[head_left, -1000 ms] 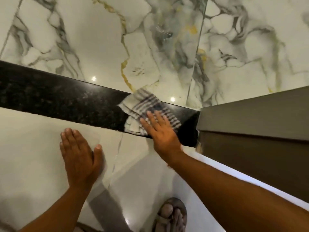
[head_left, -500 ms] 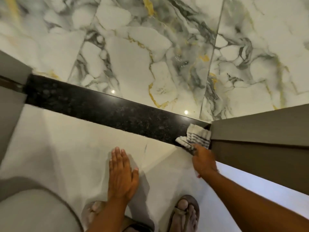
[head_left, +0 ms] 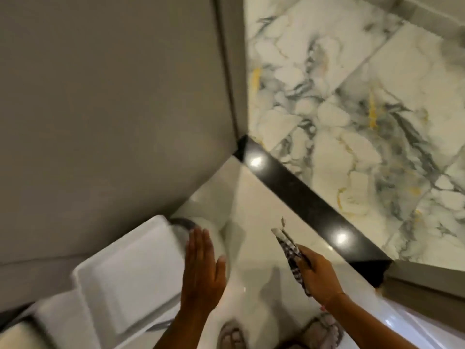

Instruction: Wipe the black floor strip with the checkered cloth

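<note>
The black floor strip (head_left: 309, 200) runs diagonally from the wall corner at the centre down to the lower right, glossy with two light reflections. My right hand (head_left: 318, 278) grips the checkered cloth (head_left: 289, 250), bunched and lifted off the floor, a little to the left of the strip and not touching it. My left hand (head_left: 202, 270) is flat with fingers together, held over the white floor beside a white fixture, holding nothing.
A grey wall (head_left: 113, 109) fills the upper left. A white square-edged fixture (head_left: 125, 273) sits at lower left. Veined marble tiles (head_left: 364, 109) lie beyond the strip. A grey door frame (head_left: 427, 280) stands at right. My sandalled feet (head_left: 322, 331) are at the bottom edge.
The view swung left toward the wall corner. My right hand lifted the cloth off the right end of the strip and bunched it. My left hand came up off the floor.
</note>
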